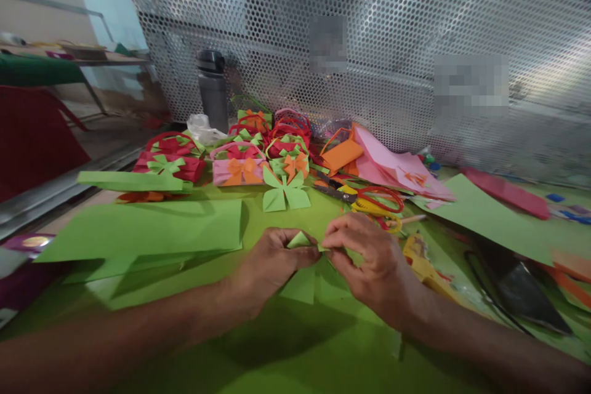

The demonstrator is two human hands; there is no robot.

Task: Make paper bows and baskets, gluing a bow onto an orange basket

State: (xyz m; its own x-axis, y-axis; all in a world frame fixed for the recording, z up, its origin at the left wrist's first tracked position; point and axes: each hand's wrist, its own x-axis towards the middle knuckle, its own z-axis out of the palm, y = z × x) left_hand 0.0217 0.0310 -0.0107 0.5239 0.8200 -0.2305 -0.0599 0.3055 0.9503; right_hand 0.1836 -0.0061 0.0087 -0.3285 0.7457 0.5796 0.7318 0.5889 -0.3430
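Centre of the frame now: the left hand (pixel 276 257) grips the folded green paper (pixel 299 240) between its fingers, the right hand (pixel 367 258) pinching its right end; light, steady pressure should keep creases crisp

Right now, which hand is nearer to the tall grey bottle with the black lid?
Left: the left hand is in front of the bottle and rightward; the right hand is farther right.

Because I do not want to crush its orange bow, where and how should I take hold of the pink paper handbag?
Probably best by the top of its pink handle, pinched from above: the handle arches up over the pink paper handbag, higher than the orange bow on its front.
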